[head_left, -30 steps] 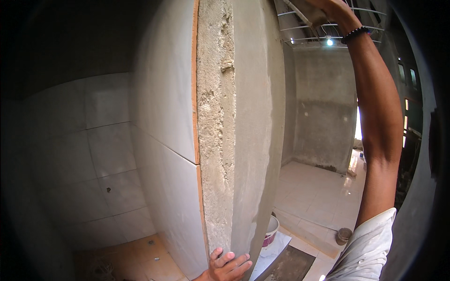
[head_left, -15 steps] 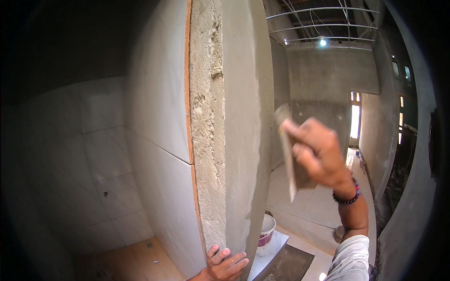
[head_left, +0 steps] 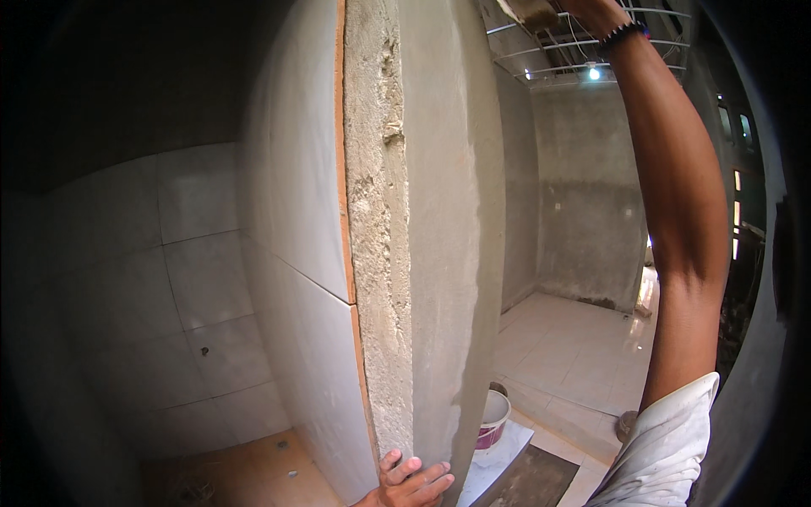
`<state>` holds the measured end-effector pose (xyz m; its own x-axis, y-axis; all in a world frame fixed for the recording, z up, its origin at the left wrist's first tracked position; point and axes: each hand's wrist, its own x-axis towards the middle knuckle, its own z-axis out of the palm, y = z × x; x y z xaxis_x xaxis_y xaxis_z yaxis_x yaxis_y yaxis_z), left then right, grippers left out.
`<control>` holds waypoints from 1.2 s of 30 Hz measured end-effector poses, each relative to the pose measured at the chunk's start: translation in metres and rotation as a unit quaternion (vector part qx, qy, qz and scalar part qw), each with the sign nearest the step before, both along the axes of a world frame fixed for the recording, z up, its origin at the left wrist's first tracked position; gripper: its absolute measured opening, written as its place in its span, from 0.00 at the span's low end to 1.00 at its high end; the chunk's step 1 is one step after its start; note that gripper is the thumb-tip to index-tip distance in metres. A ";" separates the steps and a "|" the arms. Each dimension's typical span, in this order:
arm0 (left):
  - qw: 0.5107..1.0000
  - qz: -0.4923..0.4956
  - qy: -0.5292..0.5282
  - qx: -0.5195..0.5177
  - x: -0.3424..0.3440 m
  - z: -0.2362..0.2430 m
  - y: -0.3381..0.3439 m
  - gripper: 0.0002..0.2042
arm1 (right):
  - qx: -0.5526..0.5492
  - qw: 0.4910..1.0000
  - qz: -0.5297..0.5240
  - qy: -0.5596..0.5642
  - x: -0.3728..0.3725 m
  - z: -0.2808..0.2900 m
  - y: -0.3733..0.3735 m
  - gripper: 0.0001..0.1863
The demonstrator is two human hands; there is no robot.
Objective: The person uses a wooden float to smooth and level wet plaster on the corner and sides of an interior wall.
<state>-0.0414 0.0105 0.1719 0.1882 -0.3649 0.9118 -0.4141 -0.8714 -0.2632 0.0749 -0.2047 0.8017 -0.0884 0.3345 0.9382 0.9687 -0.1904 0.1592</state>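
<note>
My left hand [head_left: 411, 483] rests at the bottom on the corner of the wall end, fingers stretched out and slightly spread, holding nothing. My right hand [head_left: 589, 10] is raised to the top edge, where the picture cuts most of it off. It grips a flat plastering trowel [head_left: 537, 13], only partly in view, to the right of the wall. The wall end has a rough mortar strip [head_left: 376, 245] beside a smooth grey plastered face [head_left: 443, 220]; a darker band runs down that face's right side.
White tiles [head_left: 300, 169] with an orange-brown edge cover the wall's left side. A white and purple bucket [head_left: 492, 422] stands at the wall's foot on the right, near a dark grey slab [head_left: 530, 477]. Beyond lies a tiled room floor [head_left: 566, 342] with a lit bulb [head_left: 594, 73] overhead.
My right hand has swung up with the trowel from mid-height beside the wall to the top edge. My left hand stays on the corner; the view has shifted slightly.
</note>
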 end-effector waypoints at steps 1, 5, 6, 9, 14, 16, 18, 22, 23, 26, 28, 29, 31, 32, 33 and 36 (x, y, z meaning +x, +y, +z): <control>1.000 0.000 -0.025 0.006 0.001 0.001 0.001 0.13 | 0.003 1.000 -0.024 0.004 -0.003 -0.003 0.006 0.14; 0.999 -0.024 -0.020 0.009 0.003 0.001 -0.004 0.13 | -0.052 0.991 -0.121 0.005 0.002 -0.028 0.001 0.15; 1.000 0.029 0.000 0.002 -0.008 0.002 0.006 0.13 | -0.013 0.987 -0.133 -0.085 -0.018 -0.078 0.027 0.16; 1.000 0.008 -0.016 0.018 -0.004 -0.001 0.005 0.13 | -0.037 0.991 -0.098 -0.089 0.021 -0.126 0.017 0.23; 0.999 0.031 -0.011 0.041 -0.007 0.006 0.006 0.13 | -0.010 0.989 -0.036 -0.142 0.037 -0.259 0.025 0.22; 0.999 0.027 -0.023 0.034 -0.002 0.010 0.001 0.12 | -0.029 0.996 -0.039 -0.076 0.022 -0.312 0.021 0.25; 0.999 0.013 -0.030 0.017 -0.003 0.016 -0.005 0.10 | -0.018 0.999 -0.018 0.030 0.010 -0.358 0.021 0.27; 0.999 0.035 -0.021 0.035 -0.003 0.017 -0.004 0.09 | -0.096 0.993 -0.002 0.075 -0.008 -0.437 0.003 0.29; 0.998 0.038 -0.021 0.034 -0.004 0.016 -0.003 0.09 | -0.136 0.987 -0.004 0.087 -0.010 -0.447 -0.004 0.30; 0.998 0.051 -0.025 0.037 -0.006 0.018 -0.001 0.09 | -0.158 0.955 0.150 0.200 0.008 -0.449 -0.034 0.29; 0.997 0.057 -0.020 0.039 -0.006 0.019 -0.003 0.09 | -0.120 0.917 0.218 0.313 0.021 -0.428 -0.053 0.29; 0.998 0.053 -0.018 0.040 -0.006 0.020 -0.005 0.09 | -0.064 0.887 0.261 0.375 0.028 -0.427 -0.059 0.30; 0.997 0.059 -0.012 0.043 -0.006 0.023 -0.008 0.09 | -0.068 0.847 0.357 0.389 0.053 -0.410 -0.061 0.33; 0.997 0.064 -0.010 0.044 -0.007 0.023 -0.009 0.09 | -0.070 0.850 0.365 0.373 0.055 -0.402 -0.059 0.33; 0.997 0.064 -0.014 0.040 -0.007 0.022 -0.009 0.09 | -0.075 0.854 0.373 0.354 0.052 -0.390 -0.051 0.33; 0.997 0.065 -0.021 0.031 -0.006 0.019 -0.009 0.09 | -0.068 0.876 0.385 0.282 0.058 -0.376 -0.041 0.29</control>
